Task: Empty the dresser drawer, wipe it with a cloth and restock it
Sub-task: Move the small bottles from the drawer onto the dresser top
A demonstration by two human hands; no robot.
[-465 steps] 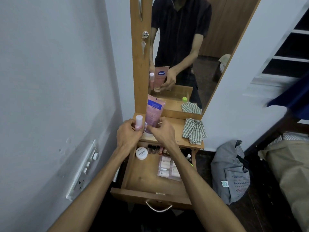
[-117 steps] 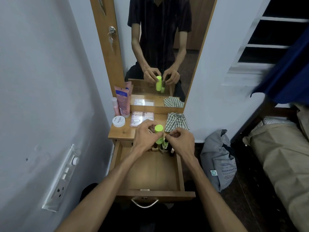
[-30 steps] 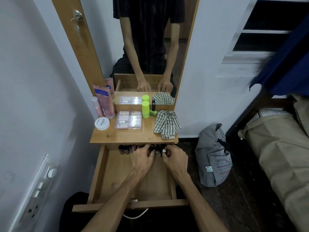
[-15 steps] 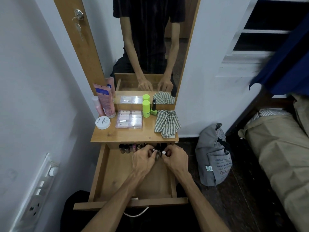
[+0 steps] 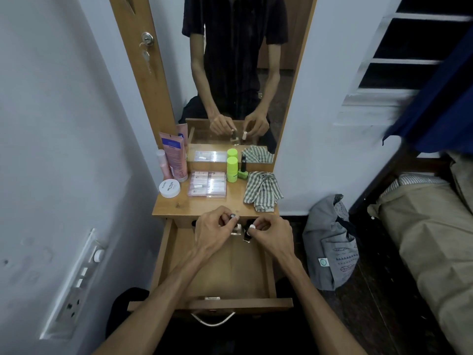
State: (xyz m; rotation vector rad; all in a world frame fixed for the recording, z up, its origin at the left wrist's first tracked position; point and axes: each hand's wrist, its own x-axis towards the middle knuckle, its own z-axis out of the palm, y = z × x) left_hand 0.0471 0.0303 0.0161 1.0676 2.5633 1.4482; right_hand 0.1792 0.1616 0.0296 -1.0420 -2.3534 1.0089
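Observation:
The wooden drawer is pulled out below the dresser top. My left hand pinches a small pale nail polish bottle by its dark cap, lifted above the drawer's back. My right hand pinches a dark nail polish bottle with a white cap. A checked cloth lies crumpled on the top's right side. Also on the top stand a pink tube, a white jar, a clear packet of small bottles, a green bottle and a green nail polish.
A mirror rises behind the dresser top and reflects my hands. The wall on the left carries a socket panel. A grey bag sits on the dark floor to the right, beside a bed.
Both hands have risen from the drawer's back row, each lifting a small nail polish bottle clear of it. The view has shifted slightly.

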